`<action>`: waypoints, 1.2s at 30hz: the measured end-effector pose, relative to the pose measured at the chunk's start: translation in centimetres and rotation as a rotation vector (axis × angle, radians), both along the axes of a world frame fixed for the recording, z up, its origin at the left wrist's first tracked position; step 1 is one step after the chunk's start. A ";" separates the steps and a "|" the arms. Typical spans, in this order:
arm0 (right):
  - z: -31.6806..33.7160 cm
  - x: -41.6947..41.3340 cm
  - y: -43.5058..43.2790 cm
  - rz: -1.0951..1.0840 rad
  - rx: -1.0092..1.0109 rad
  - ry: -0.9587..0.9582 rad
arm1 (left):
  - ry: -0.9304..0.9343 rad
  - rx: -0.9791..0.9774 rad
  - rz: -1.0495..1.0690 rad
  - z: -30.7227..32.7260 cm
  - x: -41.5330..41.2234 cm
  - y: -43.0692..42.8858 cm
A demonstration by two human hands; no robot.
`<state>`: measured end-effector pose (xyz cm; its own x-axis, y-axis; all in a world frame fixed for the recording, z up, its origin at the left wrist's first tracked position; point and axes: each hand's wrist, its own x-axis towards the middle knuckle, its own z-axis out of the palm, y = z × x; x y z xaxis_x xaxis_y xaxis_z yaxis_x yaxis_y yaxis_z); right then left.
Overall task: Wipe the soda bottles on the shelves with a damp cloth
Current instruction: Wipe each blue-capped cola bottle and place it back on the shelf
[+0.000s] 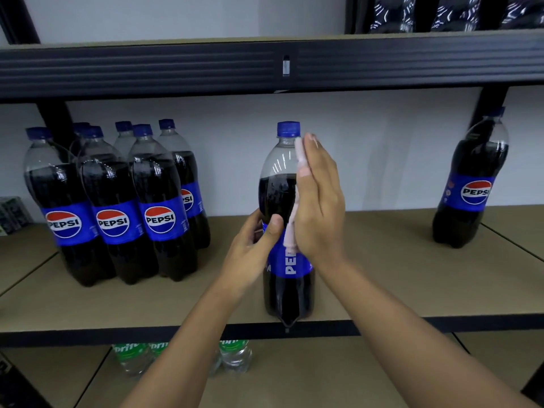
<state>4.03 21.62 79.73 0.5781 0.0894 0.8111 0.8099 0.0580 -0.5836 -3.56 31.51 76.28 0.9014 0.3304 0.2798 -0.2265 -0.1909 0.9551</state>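
left hand [254, 245]: fingers and thumb curled round the blue label of tall dark-cola plastic Pepsi bottle with blue cap [278, 195] | right hand [319, 198]: flat, straight fingers pressing pale pink cloth [300, 153] against its right side | bottle: upright, front edge of tan board shelf [382, 290]

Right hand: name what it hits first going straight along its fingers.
The right hand points up beside the bottle cap; likely first the upper shelf's black beam, though depth is unclear.
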 end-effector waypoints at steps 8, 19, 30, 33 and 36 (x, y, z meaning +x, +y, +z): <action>-10.0 -1.2 0.4 -0.141 -0.090 -0.067 | -0.026 -0.067 0.077 -0.9 -0.1 0.2; -5.3 -0.6 0.4 -0.093 -0.013 0.007 | -0.051 -0.064 0.143 -1.2 0.1 -0.9; -12.0 -1.9 -0.5 -0.025 -0.101 0.104 | -0.079 -0.177 0.091 -1.4 0.2 -1.3; -14.1 -2.2 -1.2 0.011 -0.142 0.154 | -0.075 -0.253 0.082 -1.2 0.5 -1.2; -11.1 -1.9 -0.6 0.017 -0.137 0.122 | -0.063 -0.256 0.101 -1.2 0.5 -0.7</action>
<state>2.18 21.03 68.64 0.6690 0.2047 0.7145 0.7322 -0.0162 -0.6809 -3.02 30.84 75.11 0.8435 0.4854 0.2302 -0.2794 0.0303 0.9597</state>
